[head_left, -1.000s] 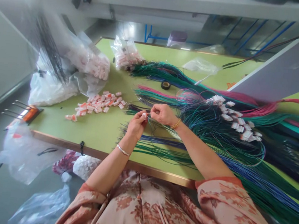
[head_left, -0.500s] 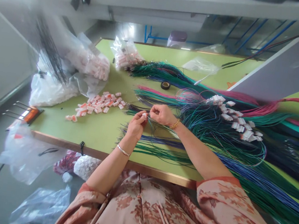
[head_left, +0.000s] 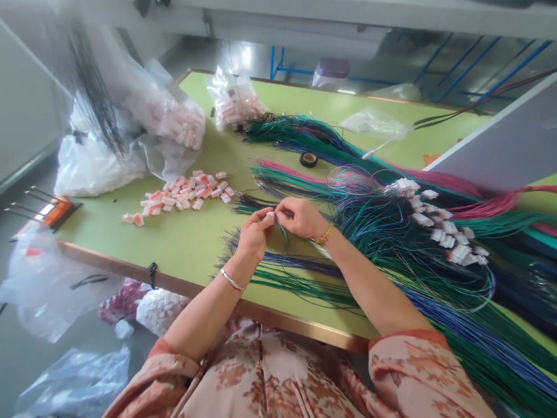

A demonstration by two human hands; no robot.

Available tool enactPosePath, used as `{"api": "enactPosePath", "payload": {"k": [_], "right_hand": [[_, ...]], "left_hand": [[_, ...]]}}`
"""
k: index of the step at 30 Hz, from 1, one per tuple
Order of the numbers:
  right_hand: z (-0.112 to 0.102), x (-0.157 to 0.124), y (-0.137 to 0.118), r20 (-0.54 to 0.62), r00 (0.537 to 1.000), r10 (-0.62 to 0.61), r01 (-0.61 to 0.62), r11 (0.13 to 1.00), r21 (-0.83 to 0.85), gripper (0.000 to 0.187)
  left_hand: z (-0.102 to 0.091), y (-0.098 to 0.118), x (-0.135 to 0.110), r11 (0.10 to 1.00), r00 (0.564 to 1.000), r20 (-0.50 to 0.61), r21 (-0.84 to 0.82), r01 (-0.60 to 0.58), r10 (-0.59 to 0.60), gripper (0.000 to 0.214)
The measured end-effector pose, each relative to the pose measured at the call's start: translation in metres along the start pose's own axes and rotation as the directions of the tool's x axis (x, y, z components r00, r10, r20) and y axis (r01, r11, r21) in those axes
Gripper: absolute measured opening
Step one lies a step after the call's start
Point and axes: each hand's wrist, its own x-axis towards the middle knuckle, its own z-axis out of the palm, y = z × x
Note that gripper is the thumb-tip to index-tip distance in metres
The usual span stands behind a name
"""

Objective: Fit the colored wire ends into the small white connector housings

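My left hand [head_left: 254,234] pinches a small white connector [head_left: 270,216] above the green table [head_left: 178,244]. Right beside it, my right hand [head_left: 302,217] is closed in a pinch on thin wires leading to that connector. Bundles of green, blue and pink wires [head_left: 402,270] spread out to the right under my right forearm. A loose heap of white and orange connectors [head_left: 182,197] lies to the left of my hands. Wires with white connectors fitted [head_left: 438,224] lie further right.
Clear plastic bags of connectors [head_left: 168,119] sit at the table's left and back [head_left: 235,103]. A roll of black tape [head_left: 308,159] lies among the wires. An orange tool with metal prongs [head_left: 47,209] rests at the left corner. Plastic bags [head_left: 49,283] hang below the table edge.
Both hands stay together at the connector; the right hand has shifted very slightly downward. Nothing else moved.
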Motion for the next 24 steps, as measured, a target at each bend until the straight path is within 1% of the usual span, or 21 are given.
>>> {"api": "enactPosePath", "payload": {"k": [3, 5, 8, 10, 12, 14, 16, 18, 20, 22, 24], "right_hand": [[0.000, 0.001, 0.002, 0.020, 0.999, 0.030, -0.030, 1.000, 0.000, 0.010], [0.002, 0.001, 0.002, 0.028, 0.998, 0.053, -0.052, 0.998, -0.034, 0.010], [0.007, 0.000, 0.000, 0.023, 0.997, 0.075, -0.070, 0.984, -0.161, 0.010], [0.010, -0.001, -0.003, 0.023, 0.997, 0.074, -0.066, 0.962, -0.265, 0.011], [0.010, -0.003, -0.006, 0.038, 0.997, 0.065, -0.049, 0.946, -0.322, 0.012], [0.006, -0.002, -0.006, 0.069, 0.996, 0.054, -0.031, 0.955, -0.295, 0.012], [-0.003, 0.003, -0.003, 0.091, 0.995, 0.046, -0.028, 0.981, -0.194, 0.014], [-0.016, 0.017, 0.007, 0.054, 0.996, 0.066, -0.062, 0.994, -0.085, 0.018], [-0.030, 0.037, 0.023, -0.056, 0.989, 0.135, -0.138, 0.989, -0.054, 0.023], [-0.041, 0.061, 0.044, -0.166, 0.955, 0.244, -0.269, 0.952, -0.144, 0.023], [-0.046, 0.084, 0.065, -0.199, 0.921, 0.335, -0.380, 0.886, -0.265, 0.021]], "left_hand": [[0.000, 0.001, 0.001, 1.000, 1.000, -0.008, 0.012, 0.009, -0.009, 0.028], [0.001, 0.000, 0.001, 1.000, 1.000, -0.007, 0.016, 0.008, -0.008, 0.028], [0.002, -0.003, 0.000, 0.999, 1.000, -0.029, 0.038, -0.010, 0.011, 0.027], [0.002, -0.004, -0.001, 0.998, 0.998, -0.048, 0.066, -0.024, 0.027, 0.027], [0.002, -0.005, -0.001, 0.996, 0.998, -0.046, 0.086, -0.029, 0.033, 0.026], [0.001, -0.003, -0.001, 0.997, 0.999, -0.032, 0.076, -0.017, 0.019, 0.027], [0.001, -0.001, 0.000, 0.999, 1.000, -0.025, 0.045, 0.004, -0.003, 0.027], [0.000, 0.002, -0.001, 1.000, 1.000, -0.017, 0.024, 0.013, -0.013, 0.027], [0.001, 0.003, -0.002, 1.000, 1.000, 0.000, 0.025, 0.011, -0.011, 0.025], [0.002, 0.004, -0.003, 0.999, 1.000, 0.022, 0.036, 0.010, -0.011, 0.024], [0.003, 0.005, -0.005, 0.999, 0.999, 0.034, 0.043, 0.018, -0.019, 0.024]]}}
